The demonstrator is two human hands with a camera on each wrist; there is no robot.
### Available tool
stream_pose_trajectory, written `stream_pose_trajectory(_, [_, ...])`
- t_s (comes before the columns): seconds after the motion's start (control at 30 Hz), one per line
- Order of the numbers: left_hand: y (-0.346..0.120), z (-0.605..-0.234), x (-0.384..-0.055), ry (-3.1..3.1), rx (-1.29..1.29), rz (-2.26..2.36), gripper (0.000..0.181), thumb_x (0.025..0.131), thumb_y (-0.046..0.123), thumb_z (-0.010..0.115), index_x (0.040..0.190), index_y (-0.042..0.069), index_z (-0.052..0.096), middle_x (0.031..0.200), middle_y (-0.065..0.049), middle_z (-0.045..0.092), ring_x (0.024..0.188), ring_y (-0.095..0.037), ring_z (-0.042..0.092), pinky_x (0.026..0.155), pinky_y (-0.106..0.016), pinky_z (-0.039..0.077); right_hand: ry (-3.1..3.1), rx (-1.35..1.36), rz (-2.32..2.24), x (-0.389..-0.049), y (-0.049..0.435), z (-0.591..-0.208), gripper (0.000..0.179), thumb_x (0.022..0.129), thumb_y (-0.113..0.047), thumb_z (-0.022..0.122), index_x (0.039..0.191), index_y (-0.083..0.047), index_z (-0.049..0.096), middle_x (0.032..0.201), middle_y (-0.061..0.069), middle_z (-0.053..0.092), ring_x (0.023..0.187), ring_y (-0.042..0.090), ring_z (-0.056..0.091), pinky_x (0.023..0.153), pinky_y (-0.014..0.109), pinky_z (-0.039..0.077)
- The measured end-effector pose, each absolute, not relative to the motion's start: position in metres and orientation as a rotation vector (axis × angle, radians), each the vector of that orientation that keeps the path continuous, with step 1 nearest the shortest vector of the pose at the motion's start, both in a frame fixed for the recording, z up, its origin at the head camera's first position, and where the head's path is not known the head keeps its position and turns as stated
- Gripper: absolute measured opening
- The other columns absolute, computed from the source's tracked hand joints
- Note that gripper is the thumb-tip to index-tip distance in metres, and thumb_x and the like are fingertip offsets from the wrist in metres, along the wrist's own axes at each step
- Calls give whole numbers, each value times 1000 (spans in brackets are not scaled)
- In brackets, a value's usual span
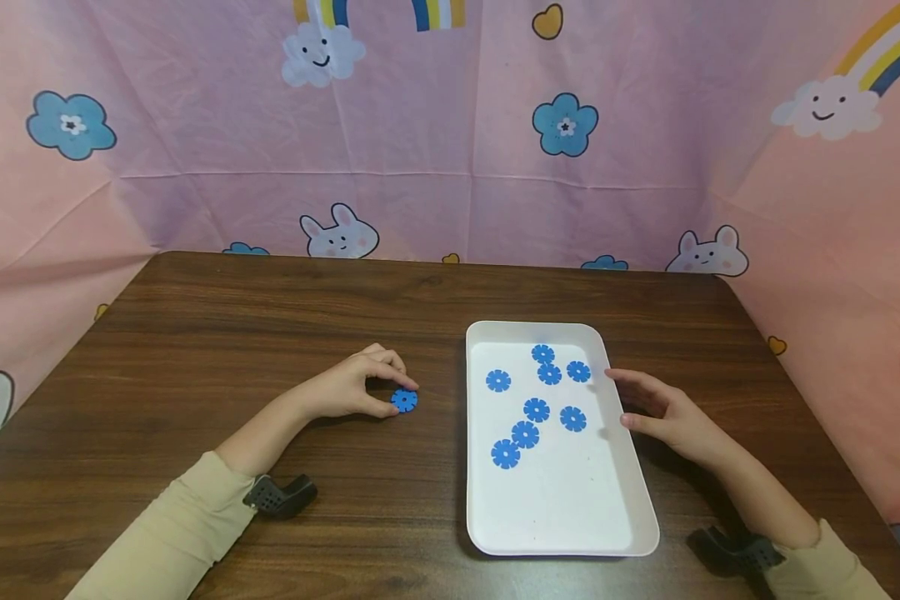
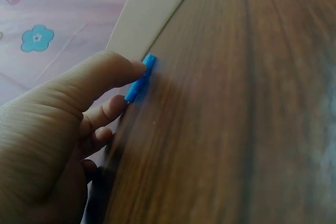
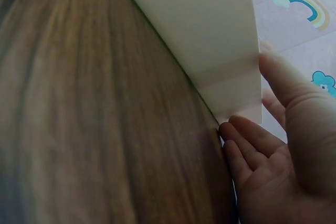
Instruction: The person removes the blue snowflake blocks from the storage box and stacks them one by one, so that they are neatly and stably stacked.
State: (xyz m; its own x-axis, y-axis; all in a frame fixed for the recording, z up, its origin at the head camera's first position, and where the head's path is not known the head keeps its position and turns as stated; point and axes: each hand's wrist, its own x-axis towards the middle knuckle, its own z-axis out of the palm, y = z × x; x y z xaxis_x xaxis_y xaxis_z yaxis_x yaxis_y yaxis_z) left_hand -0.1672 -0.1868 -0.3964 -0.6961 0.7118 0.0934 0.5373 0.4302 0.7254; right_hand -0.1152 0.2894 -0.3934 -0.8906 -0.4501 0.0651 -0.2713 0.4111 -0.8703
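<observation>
My left hand (image 1: 356, 385) is over the table left of the tray, pinching a blue notched plastic disc (image 1: 404, 401) between thumb and index finger. Seen edge-on in the left wrist view, that disc (image 2: 140, 80) is close to the wood. A white rectangular tray (image 1: 562, 533) lies right of centre with several matching blue discs (image 1: 525, 434) spread in it. At the tray's right side, my right hand (image 1: 675, 421) has its thumb and index finger at the rim. In the right wrist view, the other fingers (image 3: 252, 145) lie loosely beside the tray's outer wall (image 3: 210, 40).
The dark wooden table (image 1: 270, 308) carries the tray. A pink patterned cloth (image 1: 435, 125) hangs behind the table and along its sides. Each wrist wears a black device (image 1: 280, 497) near the beige sleeve.
</observation>
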Motion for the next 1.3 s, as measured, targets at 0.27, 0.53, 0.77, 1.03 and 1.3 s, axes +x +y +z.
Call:
stream_pose_trajectory(0.27, [-179,-384,-163,2438,1073,1299,34,78,5,79,111,3,70,106,-8,61,102,-25,44,87,-50,38,2493,-624,-1476,-114,289,-393,58,89,-10,67,142,-9,43,142,18,43,124,35,47,91,46,45])
stream_pose_trajectory(0.53, [-151,-363,-155,2445,1211,1369,36,80,19,80,113,8,71,108,6,59,105,-17,46,90,-45,40,2484,-612,-1473,-114,290,-393,59,89,-10,67,143,-9,42,143,17,42,124,36,46,91,47,45])
stream_pose_trajectory(0.77, [-122,-357,-145,2431,1282,1374,37,78,22,81,112,10,71,107,4,61,103,-15,46,85,-45,43,2492,-619,-1462,-114,290,-394,59,89,-11,67,143,-8,41,143,16,42,124,38,46,91,49,44])
stream_pose_trajectory(1.03, [-91,-355,-138,2460,1330,1304,38,76,25,83,110,10,72,106,4,64,101,-10,47,84,-36,43,2487,-616,-1465,-115,290,-394,59,89,-11,67,143,-8,41,143,17,42,125,38,45,92,48,44])
stream_pose_trajectory(1.3, [-68,-355,-136,2453,1354,1227,41,76,28,83,111,11,72,105,1,66,103,-10,48,89,-37,37,2493,-624,-1466,-115,289,-393,59,89,-10,67,142,-7,42,142,18,43,124,38,46,91,47,45])
